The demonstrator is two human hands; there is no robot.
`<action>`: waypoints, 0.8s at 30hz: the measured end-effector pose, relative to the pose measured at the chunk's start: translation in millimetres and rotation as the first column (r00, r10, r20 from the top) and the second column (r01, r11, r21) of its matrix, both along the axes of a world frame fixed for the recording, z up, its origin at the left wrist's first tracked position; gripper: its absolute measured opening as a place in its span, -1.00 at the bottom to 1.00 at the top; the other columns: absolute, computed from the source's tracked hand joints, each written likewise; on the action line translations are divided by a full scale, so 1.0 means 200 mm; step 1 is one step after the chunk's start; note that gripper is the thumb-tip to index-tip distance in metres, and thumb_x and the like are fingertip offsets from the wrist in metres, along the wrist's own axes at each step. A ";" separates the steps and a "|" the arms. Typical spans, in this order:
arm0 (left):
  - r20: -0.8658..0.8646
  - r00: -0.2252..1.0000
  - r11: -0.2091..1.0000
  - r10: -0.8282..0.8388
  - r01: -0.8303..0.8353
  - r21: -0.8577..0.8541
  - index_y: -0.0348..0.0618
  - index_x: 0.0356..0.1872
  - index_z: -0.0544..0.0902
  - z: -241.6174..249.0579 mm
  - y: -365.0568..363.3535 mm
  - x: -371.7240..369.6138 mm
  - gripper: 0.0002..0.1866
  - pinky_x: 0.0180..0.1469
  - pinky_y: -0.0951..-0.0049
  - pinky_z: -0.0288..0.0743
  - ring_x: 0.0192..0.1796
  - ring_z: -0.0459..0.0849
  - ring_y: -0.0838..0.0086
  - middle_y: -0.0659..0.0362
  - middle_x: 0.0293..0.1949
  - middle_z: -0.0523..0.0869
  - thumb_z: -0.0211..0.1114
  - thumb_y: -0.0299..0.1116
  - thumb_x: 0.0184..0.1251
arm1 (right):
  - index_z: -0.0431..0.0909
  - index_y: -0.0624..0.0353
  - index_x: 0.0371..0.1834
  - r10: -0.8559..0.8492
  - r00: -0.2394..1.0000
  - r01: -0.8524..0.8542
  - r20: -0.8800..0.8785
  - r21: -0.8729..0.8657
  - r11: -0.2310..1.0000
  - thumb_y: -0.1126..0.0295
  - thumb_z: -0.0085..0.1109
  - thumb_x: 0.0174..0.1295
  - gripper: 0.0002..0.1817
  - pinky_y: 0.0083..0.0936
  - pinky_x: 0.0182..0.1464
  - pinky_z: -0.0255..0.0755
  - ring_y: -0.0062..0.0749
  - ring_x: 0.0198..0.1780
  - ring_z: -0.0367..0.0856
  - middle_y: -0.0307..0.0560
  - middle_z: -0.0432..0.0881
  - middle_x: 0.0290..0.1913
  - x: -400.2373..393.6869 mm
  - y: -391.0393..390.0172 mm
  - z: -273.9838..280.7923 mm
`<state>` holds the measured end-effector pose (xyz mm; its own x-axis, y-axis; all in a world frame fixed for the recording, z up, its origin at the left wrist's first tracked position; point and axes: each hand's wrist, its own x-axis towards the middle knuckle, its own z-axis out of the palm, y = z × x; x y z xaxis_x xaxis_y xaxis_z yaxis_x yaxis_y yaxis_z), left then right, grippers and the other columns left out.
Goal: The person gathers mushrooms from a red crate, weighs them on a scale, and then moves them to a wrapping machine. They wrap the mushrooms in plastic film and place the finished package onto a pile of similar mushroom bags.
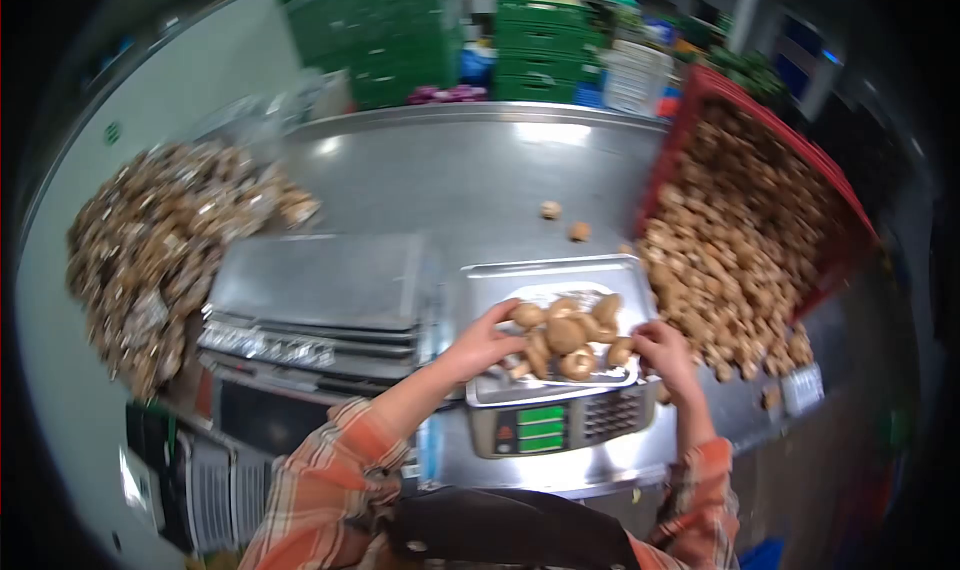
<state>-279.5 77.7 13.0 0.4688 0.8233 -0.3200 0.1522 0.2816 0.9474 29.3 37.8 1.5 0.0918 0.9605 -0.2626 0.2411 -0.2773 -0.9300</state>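
Note:
Several brown mushrooms (566, 334) lie in a loose group on the metal pan (490, 278) of a weighing scale (541, 428) with a green-lit display. My left hand (486, 343) is at the left side of the group, its fingers curved against the mushrooms there; whether it grips one is unclear. At the right edge of the pan, my right hand (660, 350) has its fingertips closed at a mushroom (619, 351). What lies between those fingertips is too small to make out.
A tipped red crate (690, 120) spills mushrooms on the right. Packed bags (150, 250) are heaped at the left, beside a flat metal machine (315, 280). Two loose mushrooms lie behind the scale. Green crates (545, 50) stand beyond the table's far edge.

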 end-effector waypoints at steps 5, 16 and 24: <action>0.130 0.983 0.983 0.128 -0.143 0.112 -0.25 0.34 0.17 0.23 0.03 -0.54 -0.26 -0.09 0.50 0.50 -0.03 0.57 0.44 -0.03 0.23 0.34 0.28 -0.34 0.13 | 0.43 0.44 -0.21 0.099 0.990 -0.089 -0.101 0.105 0.990 0.42 0.07 0.19 -0.75 -0.68 -0.74 0.25 -0.58 -0.72 0.40 -0.06 0.54 -0.49 -0.53 0.13 0.26; 0.088 0.951 0.944 0.298 -0.307 0.120 -0.15 0.31 0.25 0.16 0.26 -2.14 -0.31 -0.08 0.49 0.46 0.07 0.49 0.43 0.03 0.19 0.40 0.26 -0.42 0.08 | 0.58 0.35 -0.26 0.158 0.951 -0.233 0.265 0.280 0.931 0.28 0.09 0.11 -0.69 -0.30 -0.05 0.44 0.01 -0.16 0.60 0.22 0.63 -0.28 -2.19 0.57 -0.10; -0.024 0.915 0.869 0.403 -0.374 0.323 -0.26 0.30 0.20 -0.08 0.23 -2.37 -0.35 -0.07 0.51 0.47 -0.10 0.58 0.45 -0.09 0.13 0.44 0.25 -0.24 0.26 | 0.58 0.33 -0.22 0.080 0.951 -0.132 0.300 0.160 0.978 0.25 0.05 0.16 -0.67 -0.34 -0.11 0.45 -0.01 -0.20 0.61 0.17 0.64 -0.30 -2.37 0.42 0.05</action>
<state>-752.8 123.8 -2.1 0.0726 0.9962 -0.0477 0.1772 0.0342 0.9836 -443.7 122.3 11.2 0.0338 0.9973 -0.0656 0.5270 -0.0736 -0.8467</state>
